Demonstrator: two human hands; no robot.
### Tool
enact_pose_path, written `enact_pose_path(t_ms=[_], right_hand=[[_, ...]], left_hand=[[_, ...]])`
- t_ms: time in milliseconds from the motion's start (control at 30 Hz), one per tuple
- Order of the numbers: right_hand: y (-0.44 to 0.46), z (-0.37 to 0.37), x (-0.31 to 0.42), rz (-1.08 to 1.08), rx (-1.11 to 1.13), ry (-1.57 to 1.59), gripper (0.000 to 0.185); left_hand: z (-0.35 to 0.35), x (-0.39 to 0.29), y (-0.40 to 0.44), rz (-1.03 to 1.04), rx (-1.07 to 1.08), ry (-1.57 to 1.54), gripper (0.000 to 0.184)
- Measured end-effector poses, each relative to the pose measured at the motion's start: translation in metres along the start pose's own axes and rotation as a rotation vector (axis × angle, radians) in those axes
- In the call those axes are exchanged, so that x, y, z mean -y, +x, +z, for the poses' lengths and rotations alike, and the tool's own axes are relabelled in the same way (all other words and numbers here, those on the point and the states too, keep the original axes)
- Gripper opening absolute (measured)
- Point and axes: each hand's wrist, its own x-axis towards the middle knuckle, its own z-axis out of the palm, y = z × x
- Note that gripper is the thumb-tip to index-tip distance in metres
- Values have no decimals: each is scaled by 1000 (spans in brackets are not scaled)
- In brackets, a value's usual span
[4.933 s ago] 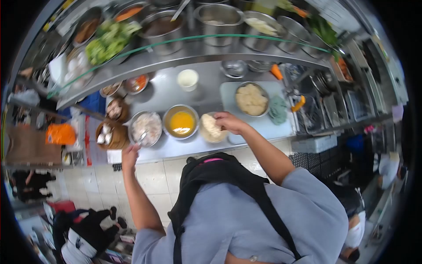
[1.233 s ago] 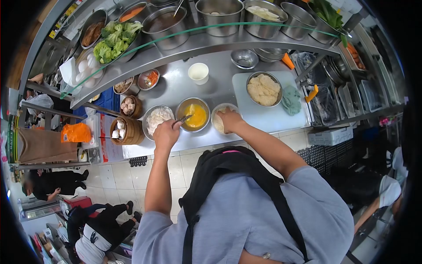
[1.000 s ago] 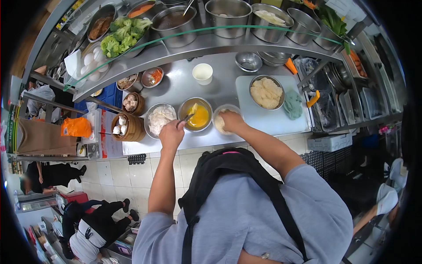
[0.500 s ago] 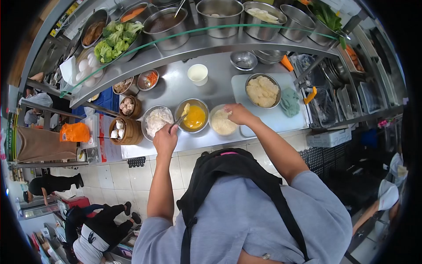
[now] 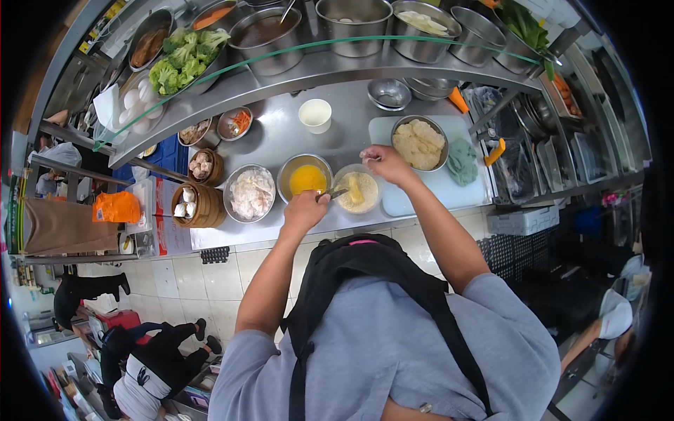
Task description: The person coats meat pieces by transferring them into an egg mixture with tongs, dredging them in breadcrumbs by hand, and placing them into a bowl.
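One utensil (image 5: 338,194) gripped by the left hand (image 5: 305,210) crosses the crumb bowl's rim (image 5: 360,212); right hand (image 5: 385,165), grip unclear, hovers.

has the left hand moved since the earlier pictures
Yes, to the right: earlier it was left of the egg bowl; now the left hand is at its near rim.

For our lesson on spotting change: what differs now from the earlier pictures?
The left hand has carried its tongs rightward from the egg bowl to the crumb bowl, where an egg-coated piece now lies at their tips. The right hand has come up out of the crumbs. The bowls, white cup and green cloth stayed put.
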Motion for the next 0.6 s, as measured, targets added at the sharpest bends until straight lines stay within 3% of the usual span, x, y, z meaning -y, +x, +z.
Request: enact_pose_path(t_ms=[133,200,433,600], right_hand=[[-2,19,-23,-31,85,-297,40],[-5,42,-38,26,121,-610,45],[7,102,-73,144,54,-706,51],[0,89,-49,3,256,-615,48]], left_hand=[[-6,-9,-11,-29,-128,42,41],[-16,-2,-20,-10,-167,8,40],[-33,30,-42,14,-220,-265,39],[-33,48,-59,-16,-355,-378,37]])
